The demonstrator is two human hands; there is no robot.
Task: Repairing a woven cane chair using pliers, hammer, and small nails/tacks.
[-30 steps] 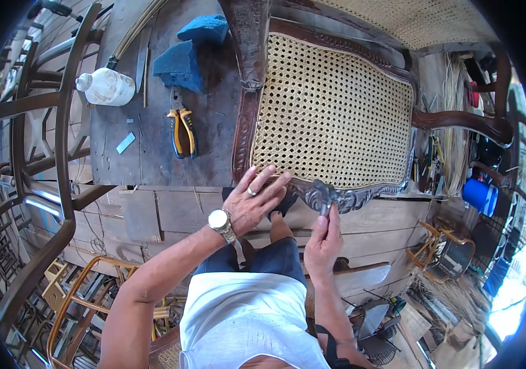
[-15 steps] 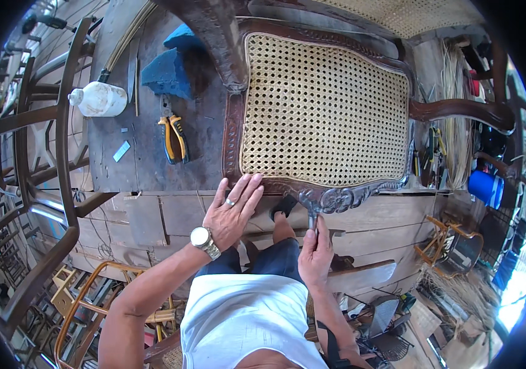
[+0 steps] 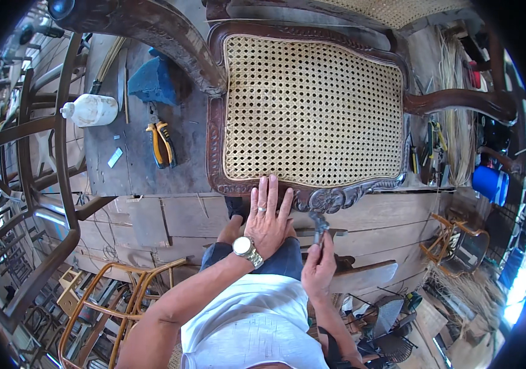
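Observation:
A dark carved wooden chair (image 3: 215, 138) lies on the workbench, its woven cane seat (image 3: 312, 111) facing up. My left hand (image 3: 267, 224) is laid on the chair's near rail with fingers spread, fingertips at the edge of the cane. On that hand are a ring and a wristwatch. My right hand (image 3: 318, 270) grips what looks like a small hammer (image 3: 320, 223) by its handle. The hammer's metal head is just below the carved ornament (image 3: 330, 200) of the rail, apart from it. My fingers cover most of the handle.
Left of the chair lie yellow-and-black pliers (image 3: 160, 144), a blue foam block (image 3: 152, 83) and a white bottle (image 3: 94, 111). Dark chair frames (image 3: 65, 147) stand at far left. Cane strands (image 3: 457, 111) and a blue container (image 3: 490, 186) are to the right.
My left hand has slid rightward along the near rail. My right hand has drawn the hammer slightly down, away from the carved ornament. The whole view has shifted a little.

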